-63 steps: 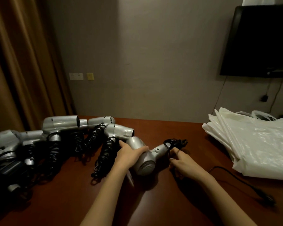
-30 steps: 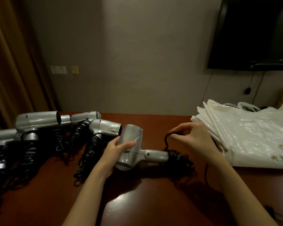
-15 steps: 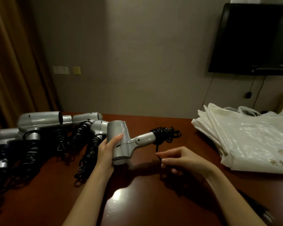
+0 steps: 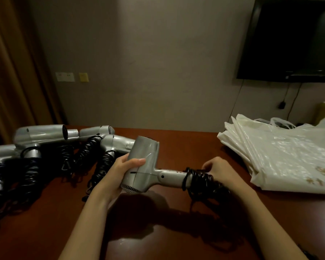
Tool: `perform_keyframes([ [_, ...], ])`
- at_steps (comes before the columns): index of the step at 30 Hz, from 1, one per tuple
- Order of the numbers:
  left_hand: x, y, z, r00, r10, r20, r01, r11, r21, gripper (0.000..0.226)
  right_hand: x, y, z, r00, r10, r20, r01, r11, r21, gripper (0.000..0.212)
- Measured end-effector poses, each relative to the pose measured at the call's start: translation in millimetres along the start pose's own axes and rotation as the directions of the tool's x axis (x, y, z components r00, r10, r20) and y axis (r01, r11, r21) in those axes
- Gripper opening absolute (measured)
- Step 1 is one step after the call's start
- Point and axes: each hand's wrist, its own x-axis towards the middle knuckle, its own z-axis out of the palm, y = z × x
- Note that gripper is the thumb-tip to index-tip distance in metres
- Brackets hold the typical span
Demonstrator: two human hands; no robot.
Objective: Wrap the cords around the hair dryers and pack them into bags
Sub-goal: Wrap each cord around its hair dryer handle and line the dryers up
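So the hair dryer is held above the table, just left of the bag pile. Its body is gripped by the left hand, with the handle laid out sideways toward the bags. The black cord is bunched round the handle's far end, where it's pinched by the right hand, clearly the nearer one for the next loop. The plug can't be made out, and the cord's loose tail is lost in shadow.
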Motion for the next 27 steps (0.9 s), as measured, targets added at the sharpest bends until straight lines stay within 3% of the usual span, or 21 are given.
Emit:
perform_keyframes([
  [3,1.9,-3.2,5.1,1.0,0.027,0.0,-0.027,0.997,0.078,0.061,-11.4,-10.6,-7.2,0.97,-0.195,-0.147,0.203,0.979,0.037,0.017],
  [6,3.3,-4.6,11.7,0.998,0.065,-0.018,-0.061,0.987,0.147,0.063,-19.9,-27.2,-0.9,0.961,-0.266,-0.073,0.271,0.96,0.07,0.012],
  [9,6.0,-6.4,12.4,0.978,0.147,-0.146,-0.12,0.976,0.18,0.063,-23.6,-38.6,5.0,0.955,-0.296,-0.026,0.297,0.949,0.108,0.02],
  [14,9.6,-13.1,8.0,0.917,0.171,-0.36,-0.15,0.985,0.086,0.054,-26.0,-40.7,17.0,0.944,-0.314,0.101,0.284,0.929,0.238,0.024],
  [16,9.2,-13.2,7.7,0.901,0.167,-0.4,-0.162,0.986,0.047,0.057,-27.2,-39.9,16.6,0.936,-0.317,0.154,0.267,0.922,0.281,0.026],
  [20,9.9,-11.8,10.9,0.881,0.156,-0.447,-0.188,0.982,-0.029,0.037,-31.0,-37.4,15.9,0.905,-0.334,0.263,0.241,0.913,0.329,0.032],
  [23,11.1,-9.3,10.5,0.874,0.116,-0.472,-0.196,0.973,-0.122,0.05,-29.5,-33.9,17.7,0.891,-0.342,0.299,0.203,0.889,0.411,0.034],
  [27,10.8,-9.7,10.7,0.907,0.079,-0.414,-0.179,0.961,-0.209,0.069,-31.5,-27.8,17.9,0.906,-0.249,0.343,0.086,0.9,0.427,0.04],
])
